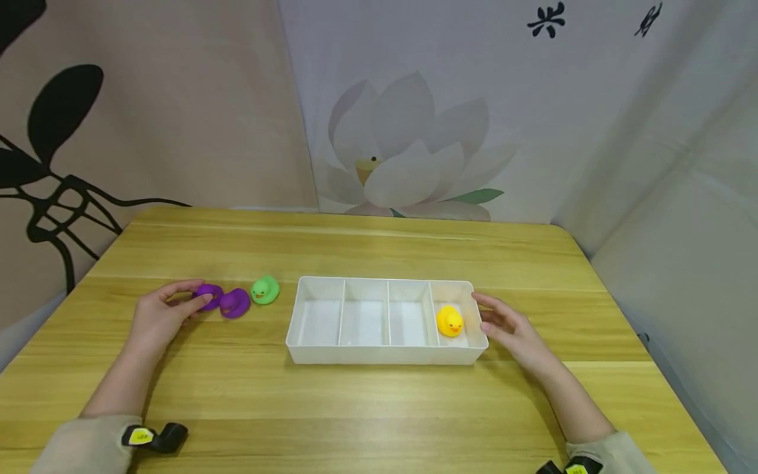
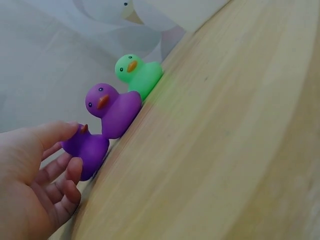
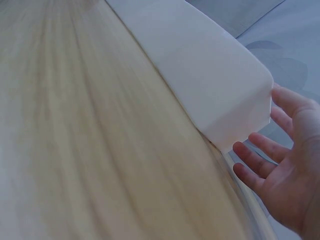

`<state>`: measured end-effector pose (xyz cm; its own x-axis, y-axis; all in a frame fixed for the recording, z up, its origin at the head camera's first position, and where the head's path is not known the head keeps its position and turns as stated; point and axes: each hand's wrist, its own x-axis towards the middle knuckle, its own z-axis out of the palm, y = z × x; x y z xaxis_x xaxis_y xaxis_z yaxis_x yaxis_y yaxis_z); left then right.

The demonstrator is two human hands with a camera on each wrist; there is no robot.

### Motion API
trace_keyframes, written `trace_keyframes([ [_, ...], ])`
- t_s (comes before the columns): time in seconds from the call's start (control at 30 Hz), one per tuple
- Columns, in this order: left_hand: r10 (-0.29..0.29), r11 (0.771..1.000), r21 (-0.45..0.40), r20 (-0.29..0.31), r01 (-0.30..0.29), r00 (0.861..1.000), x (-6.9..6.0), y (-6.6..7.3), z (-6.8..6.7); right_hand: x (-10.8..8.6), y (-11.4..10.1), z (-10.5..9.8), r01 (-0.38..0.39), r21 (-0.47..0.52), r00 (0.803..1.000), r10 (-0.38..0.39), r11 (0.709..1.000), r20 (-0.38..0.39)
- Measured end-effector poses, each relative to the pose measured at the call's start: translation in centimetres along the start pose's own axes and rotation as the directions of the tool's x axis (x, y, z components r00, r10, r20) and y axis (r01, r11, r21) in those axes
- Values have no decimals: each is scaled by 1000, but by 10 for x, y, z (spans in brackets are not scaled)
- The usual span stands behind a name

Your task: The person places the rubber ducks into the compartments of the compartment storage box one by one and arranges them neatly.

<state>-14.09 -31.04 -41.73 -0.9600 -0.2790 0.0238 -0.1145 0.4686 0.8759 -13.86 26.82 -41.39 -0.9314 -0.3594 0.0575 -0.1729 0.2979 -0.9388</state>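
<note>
At the left of the table, the left hand (image 1: pixel 162 315) pinches the leftmost purple duck (image 1: pixel 209 296) between thumb and fingers; the left wrist view shows that duck (image 2: pixel 90 150) against the fingertips. Another purple duck (image 2: pixel 119 111) stands right beside it, and a green duck (image 2: pixel 145 79) comes after in the row. A white tray with four compartments (image 1: pixel 379 355) lies mid-table, a yellow duck (image 1: pixel 450 321) in its rightmost compartment. The right hand (image 1: pixel 512 332) rests its relaxed fingers at the tray's right end; in the right wrist view the hand (image 3: pixel 285 160) is at the tray's corner (image 3: pixel 215 75).
The wooden table (image 1: pixel 379 421) reaches back to a hanging cloth (image 1: pixel 414 39) printed with a flower. The green duck stands between the purple ducks and the tray's left end. Black straps circle both sleeves.
</note>
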Motion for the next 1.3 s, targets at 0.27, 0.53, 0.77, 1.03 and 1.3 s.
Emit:
trace_keyframes([
  [0.27, -3, 999, -54, -16, 2, 1000, -2, 6, -6, -1, 2, 0, -1, 0, 1000, 1, 1000, -3],
  [0.53, 38, 997, -66, -23, -40, 999, -7, 22, -9, -1, 3, 0, 0, 6, 1000, 0, 1000, -2],
  [0.77, 79, 997, -20, -28, -79, 996, -11, 36, -9, -1, 3, 1, 0, 1, 1000, 0, 1000, -3],
  [1.03, 124, 992, 0, -12, -124, 992, -20, 54, -5, 0, 2, 2, 5, 8, 1000, -5, 1000, -3],
  [1.3, 229, 973, -20, 23, -228, 973, -29, 75, 5, 0, 3, 1, 10, 11, 1000, -10, 1000, -3],
])
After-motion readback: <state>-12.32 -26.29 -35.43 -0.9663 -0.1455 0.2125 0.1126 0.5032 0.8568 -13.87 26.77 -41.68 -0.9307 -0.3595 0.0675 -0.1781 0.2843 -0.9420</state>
